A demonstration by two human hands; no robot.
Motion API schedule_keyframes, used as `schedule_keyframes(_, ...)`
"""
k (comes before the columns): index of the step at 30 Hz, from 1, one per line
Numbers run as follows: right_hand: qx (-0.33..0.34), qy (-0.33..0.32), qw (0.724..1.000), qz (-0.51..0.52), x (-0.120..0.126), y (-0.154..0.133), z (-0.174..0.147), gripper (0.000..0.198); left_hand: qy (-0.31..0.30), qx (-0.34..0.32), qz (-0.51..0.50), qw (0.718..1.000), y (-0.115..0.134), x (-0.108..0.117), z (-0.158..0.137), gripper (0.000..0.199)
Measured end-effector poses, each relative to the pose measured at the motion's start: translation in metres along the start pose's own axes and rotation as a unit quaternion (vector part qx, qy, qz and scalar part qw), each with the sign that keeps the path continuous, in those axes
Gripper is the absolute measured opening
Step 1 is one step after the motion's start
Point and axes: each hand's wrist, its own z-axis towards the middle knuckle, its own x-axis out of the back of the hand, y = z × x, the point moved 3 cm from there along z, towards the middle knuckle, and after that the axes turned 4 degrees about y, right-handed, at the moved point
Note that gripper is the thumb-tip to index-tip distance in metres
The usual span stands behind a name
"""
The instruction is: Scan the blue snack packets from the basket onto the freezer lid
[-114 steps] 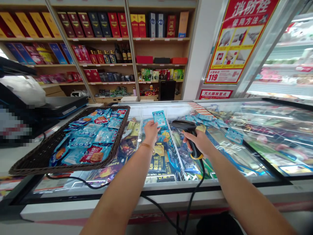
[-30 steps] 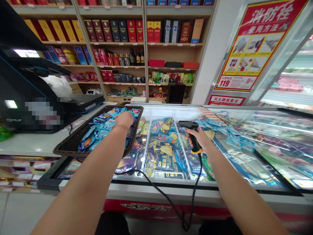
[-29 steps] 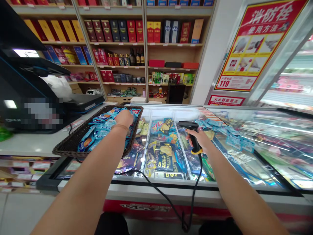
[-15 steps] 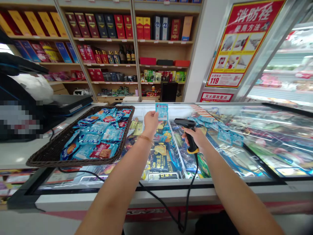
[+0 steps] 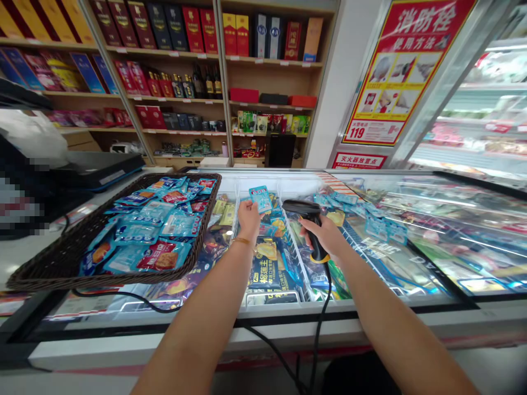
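My left hand (image 5: 249,217) pinches a small light-blue snack packet (image 5: 260,199) by its lower left side, above the glass-topped freezer. Closed around the handle of a black barcode scanner (image 5: 312,225) is my right hand (image 5: 328,237), with the scanner's head pointing left toward the packet. A dark brown woven basket (image 5: 111,278) at the left carries many blue and red snack packets (image 5: 152,219). More light-blue packets (image 5: 379,225) lie on the freezer glass to the right of the scanner.
The chest freezer (image 5: 288,315) holds bagged goods in white wire baskets. The scanner's cable (image 5: 319,329) hangs over its front edge. At the left stands a dark weighing machine (image 5: 94,164). Shelves (image 5: 164,52) of boxes and bottles line the back, beside a red fire-hydrant poster (image 5: 405,71).
My left hand has lowered the packet slightly and tilted it, bringing it left. The scanner has shifted a little left. The whole view has turned slightly, moving the basket leftward.
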Motion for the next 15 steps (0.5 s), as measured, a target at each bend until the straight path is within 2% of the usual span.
schedule_keyframes(7,-0.003,-0.015,0.999,-0.052,-0.0020,-0.0027,-0.0029,0.029,-0.009,-0.005,-0.003,1.000,0.0008,-0.0011,-0.0014,0.008)
schedule_keyframes(15,-0.005,-0.012,0.999,-0.052,0.0001,-0.0020,-0.0028,0.029,-0.031,-0.017,0.017,0.999,0.0008,-0.0030,-0.0045,0.010)
